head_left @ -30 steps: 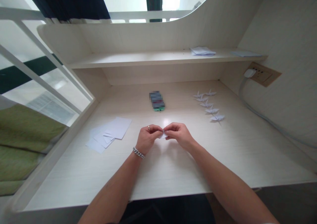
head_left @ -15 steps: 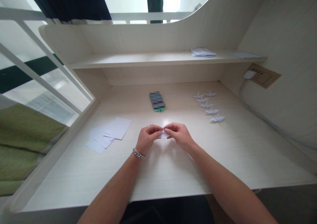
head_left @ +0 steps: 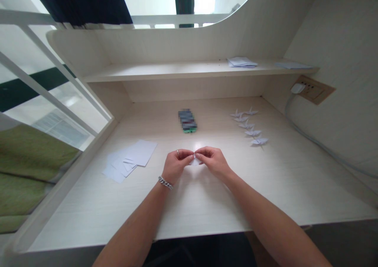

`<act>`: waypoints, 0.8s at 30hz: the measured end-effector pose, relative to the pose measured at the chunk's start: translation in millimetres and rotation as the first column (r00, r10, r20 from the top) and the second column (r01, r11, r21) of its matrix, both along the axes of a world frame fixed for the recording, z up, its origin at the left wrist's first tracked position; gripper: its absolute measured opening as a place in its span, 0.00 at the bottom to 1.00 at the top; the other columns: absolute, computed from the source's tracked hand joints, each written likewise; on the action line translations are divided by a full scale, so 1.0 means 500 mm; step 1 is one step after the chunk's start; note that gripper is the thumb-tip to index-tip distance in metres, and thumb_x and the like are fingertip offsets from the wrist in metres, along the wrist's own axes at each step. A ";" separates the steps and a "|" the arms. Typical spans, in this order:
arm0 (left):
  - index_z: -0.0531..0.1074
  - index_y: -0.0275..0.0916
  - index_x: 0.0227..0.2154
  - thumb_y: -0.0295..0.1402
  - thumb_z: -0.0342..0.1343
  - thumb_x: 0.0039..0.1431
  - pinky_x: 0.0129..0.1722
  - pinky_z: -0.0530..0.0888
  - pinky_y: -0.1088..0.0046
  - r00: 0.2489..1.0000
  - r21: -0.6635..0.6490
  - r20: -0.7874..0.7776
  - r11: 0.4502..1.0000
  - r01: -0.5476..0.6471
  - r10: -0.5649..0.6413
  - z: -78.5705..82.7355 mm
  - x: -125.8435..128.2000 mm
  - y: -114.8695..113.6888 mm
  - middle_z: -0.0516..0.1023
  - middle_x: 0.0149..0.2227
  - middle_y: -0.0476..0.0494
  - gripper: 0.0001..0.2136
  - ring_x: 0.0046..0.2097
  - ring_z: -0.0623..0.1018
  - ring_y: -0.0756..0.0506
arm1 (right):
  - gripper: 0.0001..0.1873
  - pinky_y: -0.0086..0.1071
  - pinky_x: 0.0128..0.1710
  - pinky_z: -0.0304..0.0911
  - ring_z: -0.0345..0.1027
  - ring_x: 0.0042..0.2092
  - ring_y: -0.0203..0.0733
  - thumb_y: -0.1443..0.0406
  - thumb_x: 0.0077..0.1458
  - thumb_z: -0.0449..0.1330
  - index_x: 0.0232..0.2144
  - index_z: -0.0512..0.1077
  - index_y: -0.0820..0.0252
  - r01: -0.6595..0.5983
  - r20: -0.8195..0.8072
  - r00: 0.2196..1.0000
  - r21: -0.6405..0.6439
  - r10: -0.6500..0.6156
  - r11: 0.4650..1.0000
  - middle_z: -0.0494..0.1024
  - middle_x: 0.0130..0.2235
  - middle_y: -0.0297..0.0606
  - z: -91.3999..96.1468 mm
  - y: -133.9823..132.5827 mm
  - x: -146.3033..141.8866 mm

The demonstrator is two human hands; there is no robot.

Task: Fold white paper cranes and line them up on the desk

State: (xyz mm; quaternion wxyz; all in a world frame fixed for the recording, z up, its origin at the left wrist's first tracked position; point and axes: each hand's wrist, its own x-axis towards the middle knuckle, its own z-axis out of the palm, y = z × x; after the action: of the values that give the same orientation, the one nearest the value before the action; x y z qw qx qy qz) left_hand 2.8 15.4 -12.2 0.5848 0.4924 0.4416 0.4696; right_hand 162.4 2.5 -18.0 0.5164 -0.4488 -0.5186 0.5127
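On the near side of the blurred, dark, green-edged oblong object [head_left: 187,120], the left hand [head_left: 175,164] and the right hand [head_left: 216,161] are pinching a small folded piece of white paper [head_left: 195,162]; right of that object, white paper cranes [head_left: 253,133] are resting on the pale wooden table [head_left: 203,208].

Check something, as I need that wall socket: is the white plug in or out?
In: the white plug sits against the wall socket, its grey cable running down from it.
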 end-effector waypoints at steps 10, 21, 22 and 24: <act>0.77 0.34 0.25 0.32 0.70 0.36 0.32 0.75 0.72 0.999 0.042 -0.023 0.998 -0.038 0.039 0.007 0.002 -0.002 0.80 0.27 0.44 0.12 0.29 0.78 0.48 | 0.14 0.32 0.29 0.68 0.71 0.30 0.39 0.58 0.43 0.67 0.30 0.76 0.61 -0.011 -0.021 1.000 -0.038 0.010 0.999 0.78 0.29 0.37 0.001 -0.001 -0.005; 0.77 0.34 0.28 0.33 0.68 0.40 0.26 0.74 0.76 0.998 -0.001 -0.021 0.998 -0.055 0.055 0.007 0.004 -0.002 0.78 0.25 0.47 0.12 0.26 0.76 0.50 | 0.11 0.33 0.32 0.66 0.70 0.30 0.38 0.61 0.42 0.67 0.29 0.74 0.61 0.020 -0.063 0.998 -0.026 -0.021 0.999 0.77 0.28 0.36 -0.009 0.006 -0.001; 0.77 0.34 0.28 0.33 0.68 0.39 0.26 0.74 0.75 0.998 0.009 -0.023 0.999 -0.053 0.054 0.007 0.004 -0.002 0.78 0.24 0.47 0.12 0.26 0.76 0.50 | 0.12 0.33 0.32 0.66 0.70 0.30 0.38 0.61 0.42 0.66 0.30 0.74 0.61 0.016 -0.057 0.998 -0.031 -0.018 0.999 0.77 0.29 0.36 -0.008 0.006 -0.002; 0.77 0.34 0.28 0.31 0.68 0.39 0.27 0.74 0.75 0.999 0.026 -0.016 0.999 -0.048 0.048 0.007 0.004 -0.002 0.78 0.24 0.47 0.11 0.26 0.76 0.50 | 0.12 0.33 0.32 0.66 0.70 0.31 0.38 0.61 0.43 0.66 0.31 0.74 0.61 0.007 -0.047 0.999 -0.033 -0.008 0.999 0.77 0.29 0.36 -0.008 0.006 -0.002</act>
State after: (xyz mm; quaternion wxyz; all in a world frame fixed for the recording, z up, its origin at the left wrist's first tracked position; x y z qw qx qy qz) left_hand 5.0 14.4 -8.8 0.5633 0.4929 0.4522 0.4850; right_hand 161.3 5.6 -22.2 0.5228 -0.4471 -0.4961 0.5297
